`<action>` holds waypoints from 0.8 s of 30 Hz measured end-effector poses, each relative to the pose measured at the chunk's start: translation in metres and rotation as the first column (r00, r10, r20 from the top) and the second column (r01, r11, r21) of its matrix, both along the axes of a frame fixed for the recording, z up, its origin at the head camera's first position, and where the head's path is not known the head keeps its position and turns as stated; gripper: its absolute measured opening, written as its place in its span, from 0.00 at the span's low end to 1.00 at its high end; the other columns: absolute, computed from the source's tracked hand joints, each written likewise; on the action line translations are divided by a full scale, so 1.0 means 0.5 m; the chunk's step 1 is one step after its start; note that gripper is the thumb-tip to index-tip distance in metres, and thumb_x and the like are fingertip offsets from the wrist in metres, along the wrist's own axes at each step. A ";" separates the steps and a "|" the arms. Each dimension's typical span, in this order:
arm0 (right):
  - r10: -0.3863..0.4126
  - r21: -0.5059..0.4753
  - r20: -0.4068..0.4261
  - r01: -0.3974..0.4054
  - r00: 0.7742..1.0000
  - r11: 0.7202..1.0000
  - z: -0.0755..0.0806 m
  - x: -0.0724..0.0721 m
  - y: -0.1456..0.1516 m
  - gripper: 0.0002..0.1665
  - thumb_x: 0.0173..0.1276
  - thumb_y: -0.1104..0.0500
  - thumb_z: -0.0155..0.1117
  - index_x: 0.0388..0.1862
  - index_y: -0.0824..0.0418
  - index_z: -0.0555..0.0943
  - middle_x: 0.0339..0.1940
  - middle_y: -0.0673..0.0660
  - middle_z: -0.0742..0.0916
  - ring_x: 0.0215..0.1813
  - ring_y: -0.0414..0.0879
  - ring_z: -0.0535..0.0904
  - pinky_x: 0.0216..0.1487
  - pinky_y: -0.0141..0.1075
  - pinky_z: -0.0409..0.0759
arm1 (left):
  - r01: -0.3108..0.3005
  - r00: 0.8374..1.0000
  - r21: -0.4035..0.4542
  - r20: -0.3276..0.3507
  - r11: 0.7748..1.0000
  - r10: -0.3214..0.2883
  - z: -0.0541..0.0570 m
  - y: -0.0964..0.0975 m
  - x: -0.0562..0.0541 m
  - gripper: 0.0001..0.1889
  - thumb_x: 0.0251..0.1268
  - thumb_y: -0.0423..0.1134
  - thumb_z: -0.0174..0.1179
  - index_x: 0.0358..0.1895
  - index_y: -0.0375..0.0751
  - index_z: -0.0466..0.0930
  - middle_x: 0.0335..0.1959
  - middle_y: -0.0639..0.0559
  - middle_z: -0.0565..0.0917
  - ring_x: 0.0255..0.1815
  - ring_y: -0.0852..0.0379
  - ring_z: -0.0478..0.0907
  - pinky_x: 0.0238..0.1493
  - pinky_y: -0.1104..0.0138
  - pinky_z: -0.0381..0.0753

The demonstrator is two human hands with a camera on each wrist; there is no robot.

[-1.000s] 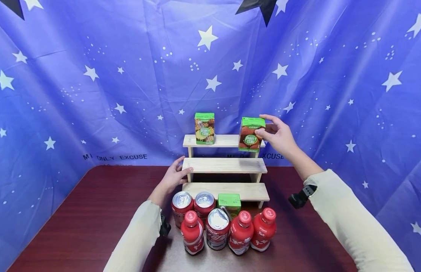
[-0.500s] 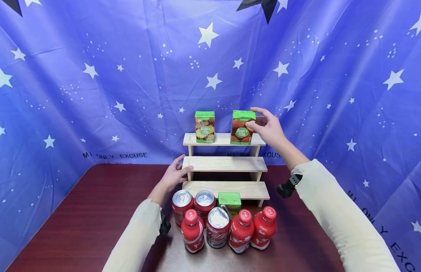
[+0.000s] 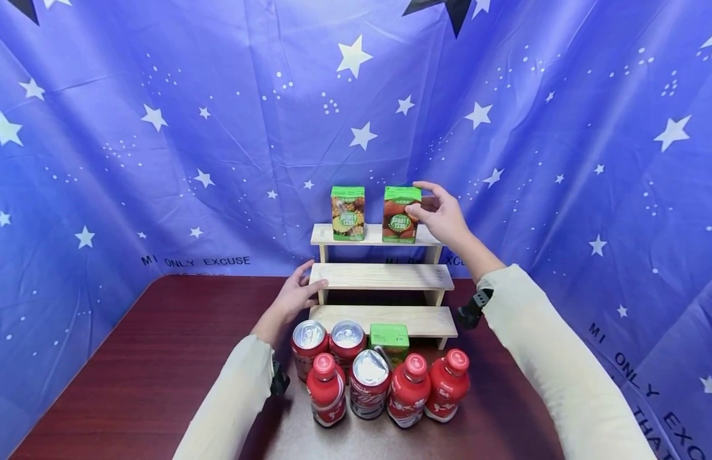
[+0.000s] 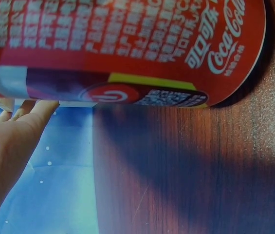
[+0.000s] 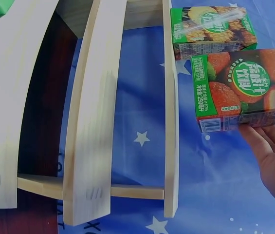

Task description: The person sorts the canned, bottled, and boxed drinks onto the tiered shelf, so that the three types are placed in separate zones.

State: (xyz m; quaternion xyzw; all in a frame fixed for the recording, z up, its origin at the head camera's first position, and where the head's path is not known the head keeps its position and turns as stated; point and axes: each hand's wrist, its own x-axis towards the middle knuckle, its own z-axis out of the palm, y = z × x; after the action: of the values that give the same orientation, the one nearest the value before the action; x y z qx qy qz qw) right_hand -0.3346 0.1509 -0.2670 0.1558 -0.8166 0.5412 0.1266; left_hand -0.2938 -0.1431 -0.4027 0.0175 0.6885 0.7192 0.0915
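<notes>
My right hand point(image 3: 442, 214) pinches a strawberry juice carton point(image 3: 399, 216) between thumb and fingers. The carton is upright above the top board of a three-step wooden shelf point(image 3: 385, 276); in the right wrist view a narrow gap shows between the juice carton point(image 5: 244, 87) and the board. To its left on that board stands a pineapple juice carton point(image 3: 348, 214). My left hand point(image 3: 293, 297) holds the left end of the middle board, thumb on its front edge and fingers behind. In the left wrist view a Coca-Cola can point(image 4: 127, 48) hides part of this hand.
In front of the shelf stand red cans point(image 3: 369, 383), red bottles point(image 3: 410, 391) and a green-topped carton point(image 3: 389, 338), close together on the dark red table point(image 3: 178, 358). A blue star-patterned curtain point(image 3: 247, 160) hangs right behind the shelf.
My right hand has carried the strawberry juice carton leftward, from the right end of the top board to nearer the pineapple carton. The left hand keeps its place.
</notes>
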 end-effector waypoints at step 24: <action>-0.002 -0.016 0.041 0.002 0.999 1.000 -0.010 -0.032 -0.049 0.31 0.65 0.58 0.62 0.67 0.53 0.66 0.56 0.64 0.80 0.57 0.53 0.76 0.56 0.45 0.77 | -0.039 0.999 -0.004 -0.012 0.999 0.039 -0.043 -0.006 -0.033 0.38 0.65 0.32 0.56 0.74 0.46 0.46 0.68 0.34 0.63 0.63 0.40 0.67 0.58 0.43 0.70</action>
State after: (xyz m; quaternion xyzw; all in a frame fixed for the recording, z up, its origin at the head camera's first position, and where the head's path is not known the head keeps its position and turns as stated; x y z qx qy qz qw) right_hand -0.3506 0.1266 -0.2720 0.1428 -0.8147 0.5508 0.1118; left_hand -0.3103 -0.1463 -0.4243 0.0080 0.6907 0.7194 0.0735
